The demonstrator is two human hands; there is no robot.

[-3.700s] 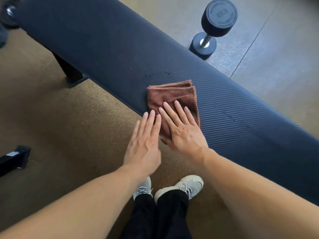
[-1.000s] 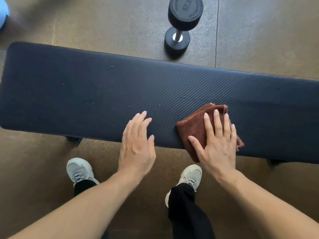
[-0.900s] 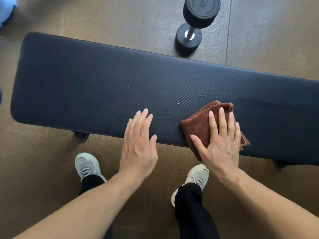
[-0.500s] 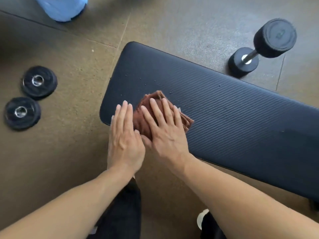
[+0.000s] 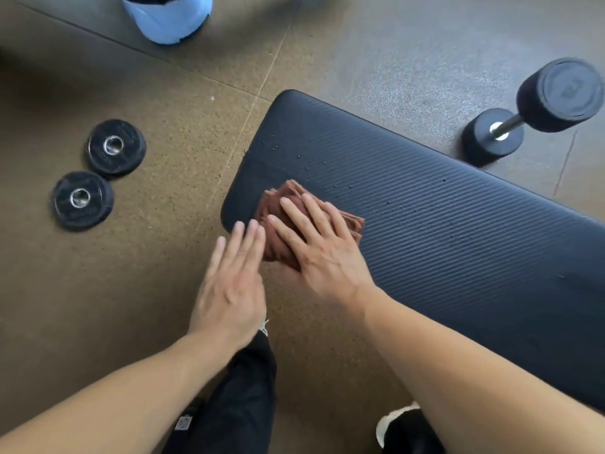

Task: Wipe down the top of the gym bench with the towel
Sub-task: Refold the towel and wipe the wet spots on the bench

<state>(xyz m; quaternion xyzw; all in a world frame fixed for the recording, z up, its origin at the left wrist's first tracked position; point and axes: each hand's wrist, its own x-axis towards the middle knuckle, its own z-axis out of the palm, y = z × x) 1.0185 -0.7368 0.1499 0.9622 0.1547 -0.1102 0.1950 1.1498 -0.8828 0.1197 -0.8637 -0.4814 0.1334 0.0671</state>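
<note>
My right hand (image 5: pixel 322 250) presses the soft folded brown towel (image 5: pixel 278 208) flat on the counter (image 5: pixel 458 244), fingers (image 5: pixel 291 208) spread; light cloth, likely bunches, so I'd press mid-fold.

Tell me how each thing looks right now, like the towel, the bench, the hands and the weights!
towel: folded, flat on the bench's near end corner
bench: top partly wet, small droplets showing
right hand: open, flat, pressing on the towel
left hand: open, flat, fingertips beside the towel, holding nothing
dumbbell: tipped at an angle on the floor behind the bench
two weight plates: lying flat on the floor
</note>
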